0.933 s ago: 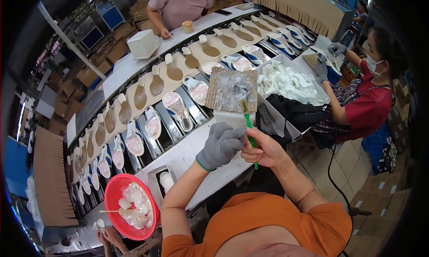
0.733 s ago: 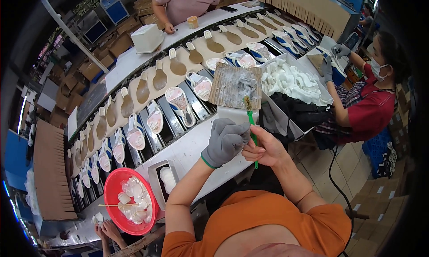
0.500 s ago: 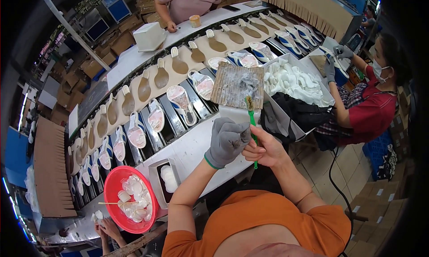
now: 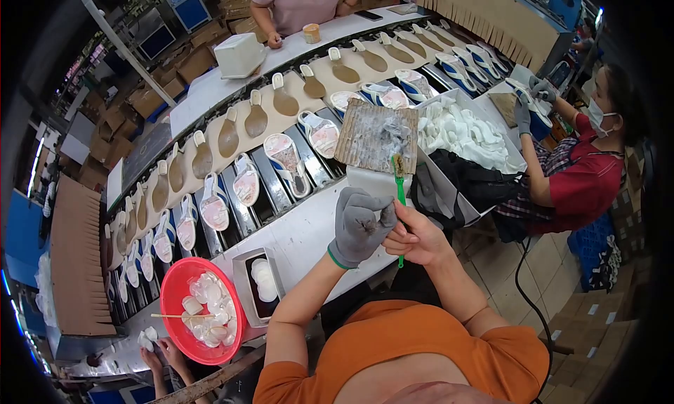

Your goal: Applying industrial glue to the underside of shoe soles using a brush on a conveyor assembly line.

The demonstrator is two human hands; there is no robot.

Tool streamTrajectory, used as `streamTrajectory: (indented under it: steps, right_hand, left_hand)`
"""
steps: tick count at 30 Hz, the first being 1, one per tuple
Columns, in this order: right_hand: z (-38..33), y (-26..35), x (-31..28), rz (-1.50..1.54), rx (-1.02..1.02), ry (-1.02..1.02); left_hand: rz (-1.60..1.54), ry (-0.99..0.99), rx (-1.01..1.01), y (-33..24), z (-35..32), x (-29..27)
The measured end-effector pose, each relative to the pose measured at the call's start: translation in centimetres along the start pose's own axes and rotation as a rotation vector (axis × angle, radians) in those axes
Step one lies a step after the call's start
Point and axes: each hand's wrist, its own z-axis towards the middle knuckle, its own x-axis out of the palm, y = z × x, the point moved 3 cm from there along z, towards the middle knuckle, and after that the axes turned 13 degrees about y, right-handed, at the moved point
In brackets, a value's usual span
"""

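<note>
My right hand [image 4: 421,235], bare, is closed round the handle of a small green brush [image 4: 401,188], which stands upright with brown-stained bristles at the top. My left hand [image 4: 361,227] wears a grey glove with dark smudges. Its fingers are curled in, their tips meeting those of the right hand beside the handle; whether they pinch anything is hidden. Just beyond the bristles lies a square of worn corrugated cardboard [image 4: 358,137] with grey and white residue, on a white box [image 4: 372,181].
A conveyor carries sandals [image 4: 246,183] and tan insoles [image 4: 228,138]. Near left are a red basin [image 4: 166,292] of white pieces and a tray [image 4: 241,292] with white rounds. A bin of white pieces [image 4: 463,134] stands right; beyond it a co-worker [image 4: 579,165] holds a sandal. Another person's hands [image 4: 165,355] work lower left.
The brush and both hands have shifted slightly within the picture, staying together. My left glove has turned a little. The co-worker at right has turned the sandal.
</note>
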Motion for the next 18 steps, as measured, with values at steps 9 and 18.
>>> streamTrajectory:
  steps: [9,18]
  right_hand:
    - [-0.4,0.8,-0.2,-0.323,-0.169,-0.292]
    - [-1.1,1.1,-0.3,-0.634,-0.324,-0.507]
  left_hand:
    - [-0.069,-0.055,-0.183,-1.2,0.5,0.9]
    - [-0.288,0.035,-0.600,-2.8,0.4,0.2]
